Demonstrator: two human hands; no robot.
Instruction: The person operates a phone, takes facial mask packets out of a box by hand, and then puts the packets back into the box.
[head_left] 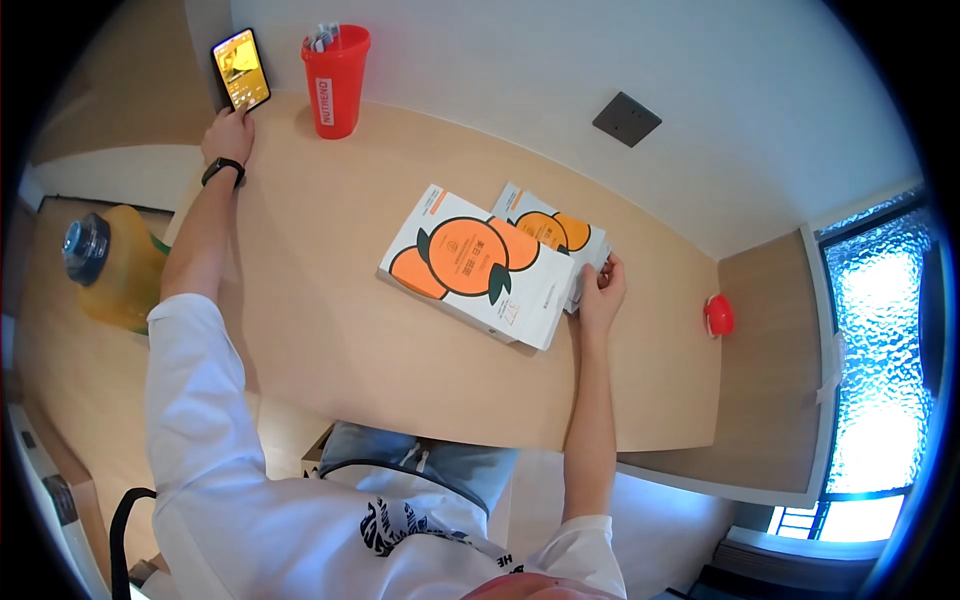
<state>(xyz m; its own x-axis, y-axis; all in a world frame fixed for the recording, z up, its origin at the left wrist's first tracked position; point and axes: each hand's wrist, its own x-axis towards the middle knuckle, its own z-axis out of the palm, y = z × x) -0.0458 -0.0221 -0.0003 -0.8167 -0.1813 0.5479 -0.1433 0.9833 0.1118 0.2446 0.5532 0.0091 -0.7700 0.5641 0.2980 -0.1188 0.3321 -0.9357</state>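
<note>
My left hand (228,136) reaches to the far left, a finger at the lower edge of the lit screen of a smartphone (241,70), which leans upright against a panel. No object shows in that hand. My right hand (603,290) is closed on the right edge of a white packet (543,225) printed with oranges. Part of the packet is hidden behind a flat white box (470,257) with the same orange print. The box lies on the table just left of my right hand.
A red tumbler (338,85) with small packets in its top stands by the back wall. A large yellow jug (118,268) with a dark lid is at the left. A small red object (719,315) lies near the table's right edge, and a dark socket plate (627,119) is on the wall.
</note>
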